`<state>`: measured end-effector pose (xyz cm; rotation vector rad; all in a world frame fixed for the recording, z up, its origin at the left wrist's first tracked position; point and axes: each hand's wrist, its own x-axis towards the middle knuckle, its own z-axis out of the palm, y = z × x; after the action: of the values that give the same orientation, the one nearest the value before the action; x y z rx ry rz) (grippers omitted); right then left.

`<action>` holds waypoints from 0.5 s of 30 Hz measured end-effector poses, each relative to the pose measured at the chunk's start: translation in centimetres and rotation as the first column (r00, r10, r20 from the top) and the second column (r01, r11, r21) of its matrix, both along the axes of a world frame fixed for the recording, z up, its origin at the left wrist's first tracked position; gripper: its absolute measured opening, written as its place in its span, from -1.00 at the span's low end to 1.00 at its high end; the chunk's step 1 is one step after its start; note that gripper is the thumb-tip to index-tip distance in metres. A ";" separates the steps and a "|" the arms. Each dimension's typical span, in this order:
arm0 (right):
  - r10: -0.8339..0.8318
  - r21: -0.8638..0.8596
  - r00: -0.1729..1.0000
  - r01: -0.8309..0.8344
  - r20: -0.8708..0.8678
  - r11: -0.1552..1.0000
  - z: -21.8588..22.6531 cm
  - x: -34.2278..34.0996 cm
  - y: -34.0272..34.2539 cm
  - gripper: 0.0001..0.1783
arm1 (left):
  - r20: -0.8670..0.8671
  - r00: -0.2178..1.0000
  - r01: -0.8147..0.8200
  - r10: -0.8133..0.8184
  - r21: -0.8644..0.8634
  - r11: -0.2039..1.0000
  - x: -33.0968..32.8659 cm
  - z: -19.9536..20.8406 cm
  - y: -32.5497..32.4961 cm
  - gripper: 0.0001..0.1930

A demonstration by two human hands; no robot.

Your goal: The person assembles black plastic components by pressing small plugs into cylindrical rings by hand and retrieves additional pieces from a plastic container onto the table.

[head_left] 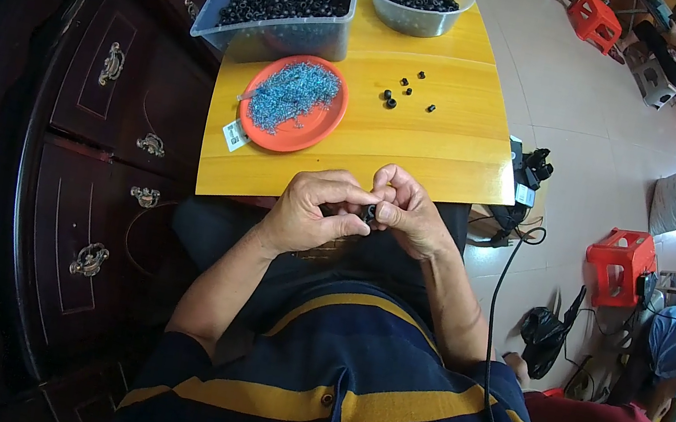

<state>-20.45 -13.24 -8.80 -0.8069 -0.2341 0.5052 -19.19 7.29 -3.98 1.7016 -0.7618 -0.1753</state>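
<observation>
Just past the table's near edge, my left hand (315, 212) and my right hand (406, 214) meet. Between their fingertips is a small black ring-shaped part (370, 213), pinched by the left thumb and fingers. My right thumb and fingers are closed against the same part; anything smaller between them is too small to make out. An orange plate (311, 136) heaped with tiny blue-clear pieces (293, 95) lies beyond my left hand. Several loose black parts (390, 103) are scattered on the yellow table (439, 152) beyond my right hand.
A large clear bin (281, 46) and a round clear tub (412, 21), both holding black parts, stand at the far side. Dark wooden drawers (113, 126) flank the left. A black cable (491, 328) hangs at right, near red stools (617, 268) and other people.
</observation>
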 end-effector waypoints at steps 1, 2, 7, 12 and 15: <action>-0.007 0.043 1.000 0.007 -0.011 0.999 -0.3 -0.2 0.1 -0.59 | 0.005 1.000 -0.006 0.006 -0.011 1.000 -0.1 0.0 -0.1 -0.68; -0.014 0.085 1.000 0.015 -0.021 0.996 -0.5 -0.3 0.1 -0.60 | 0.004 1.000 -0.007 0.007 -0.012 1.000 -0.3 0.0 -0.2 -0.68; -0.007 0.065 1.000 0.009 -0.030 0.998 0.0 -0.7 -0.1 -0.61 | 0.037 0.999 -0.021 0.023 -0.071 0.997 -0.9 -0.4 -0.5 -0.75; 0.025 0.041 1.000 -0.024 -0.005 0.999 -0.1 -0.6 -0.5 -0.61 | 0.020 0.999 -0.028 0.030 -0.099 0.995 -1.6 -0.4 -1.0 -0.75; 0.017 0.044 1.000 -0.017 0.002 0.999 0.2 -0.8 -0.6 -0.62 | 0.024 0.998 -0.055 0.058 -0.102 0.993 -1.8 -0.5 -1.3 -0.77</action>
<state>-21.26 -13.80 -8.64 -0.7629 -0.2531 0.5132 -20.96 6.02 -4.50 1.6300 -0.7293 -0.0739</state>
